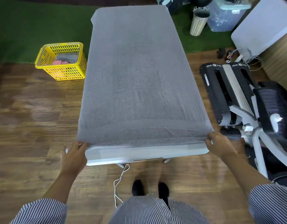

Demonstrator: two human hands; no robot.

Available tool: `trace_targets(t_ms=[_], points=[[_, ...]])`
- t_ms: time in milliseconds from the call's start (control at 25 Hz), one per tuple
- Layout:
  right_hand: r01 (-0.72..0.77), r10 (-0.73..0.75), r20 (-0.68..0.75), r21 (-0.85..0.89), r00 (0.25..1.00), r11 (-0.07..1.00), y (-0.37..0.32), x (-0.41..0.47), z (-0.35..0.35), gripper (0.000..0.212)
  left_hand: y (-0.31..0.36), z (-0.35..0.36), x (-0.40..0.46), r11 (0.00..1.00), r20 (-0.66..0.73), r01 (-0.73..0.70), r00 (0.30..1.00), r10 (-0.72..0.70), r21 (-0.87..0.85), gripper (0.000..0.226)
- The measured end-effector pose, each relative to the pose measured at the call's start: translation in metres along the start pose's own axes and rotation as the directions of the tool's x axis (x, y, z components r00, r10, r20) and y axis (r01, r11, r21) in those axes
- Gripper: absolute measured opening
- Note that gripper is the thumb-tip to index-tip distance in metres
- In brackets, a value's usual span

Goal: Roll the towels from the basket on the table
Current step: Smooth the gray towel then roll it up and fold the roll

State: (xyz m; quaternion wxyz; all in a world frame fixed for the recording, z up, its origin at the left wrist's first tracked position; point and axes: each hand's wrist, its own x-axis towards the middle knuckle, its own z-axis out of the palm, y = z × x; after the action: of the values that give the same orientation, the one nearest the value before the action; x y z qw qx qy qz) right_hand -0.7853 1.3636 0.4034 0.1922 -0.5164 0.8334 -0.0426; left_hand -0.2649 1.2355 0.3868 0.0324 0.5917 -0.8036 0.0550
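**A:** So where's your towel right now?

**B:** You've got the big grey towel (139,75) spread flat over pretty much the whole white surface (146,152), running away from you lengthwise. Only the near edge of the surface shows, a pale strip just under the towel's hem.

**A:** And your hands?

**B:** Your left hand (74,152) is at the near left corner; its fingers (82,145) pinch the towel's edge there. Your right hand (220,143) does the same at the near right corner, fingers curled round the hem. So both are gripping the towel, one corner each.

**A:** Where's the basket?

**B:** The yellow basket (61,62) sits on the floor to the left of the surface, half on the wood, half on the green turf (42,26). There's a grey towel (68,57) and something pink (60,62) down inside it.

**A:** Any writing you can read?

**B:** Not much. The black stepper machine (220,88) on your right has small white lettering near its far end that looks like "STEP" upside down, plus a white label on its side that's too small to read. Beyond that there's a slatted bin (198,21) and a clear plastic tub (225,15) at the back, and a white cord (120,180) on the floor by your black shoes (138,187).
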Motion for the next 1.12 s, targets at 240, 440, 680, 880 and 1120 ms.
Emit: trace_targets(t_ms=[240, 440, 680, 880, 1120], points=[[-0.023, 0.019, -0.093, -0.046, 0.996, 0.999, -0.014, 0.006, 0.001, 0.017, 0.015, -0.002, 0.006, 0.999, -0.078, 0.002, 0.997, -0.006, -0.049, 0.043], [0.172, -0.183, -0.173, -0.078, 0.968, 0.982, -0.011, 0.000, 0.013, 0.024, 0.025, 0.003, 0.003, 0.989, -0.104, -0.049, 0.994, 0.035, -0.139, 0.038], [0.244, -0.272, -0.129, -0.200, 0.953, 0.949, -0.014, 0.004, 0.009, 0.024, 0.026, 0.001, 0.009, 0.998, -0.064, -0.048, 0.997, 0.045, -0.043, 0.027], [0.130, -0.153, -0.130, -0.172, 0.980, 0.977, -0.010, 0.006, 0.007, 0.004, 0.021, -0.002, 0.012, 0.999, 0.010, -0.038, 0.999, 0.038, 0.030, 0.053], [0.026, -0.047, -0.084, -0.233, 0.995, 0.972, -0.020, 0.006, -0.001, 0.010, 0.013, 0.005, 0.013, 0.990, -0.027, -0.137, 0.990, 0.137, -0.023, 0.043]])
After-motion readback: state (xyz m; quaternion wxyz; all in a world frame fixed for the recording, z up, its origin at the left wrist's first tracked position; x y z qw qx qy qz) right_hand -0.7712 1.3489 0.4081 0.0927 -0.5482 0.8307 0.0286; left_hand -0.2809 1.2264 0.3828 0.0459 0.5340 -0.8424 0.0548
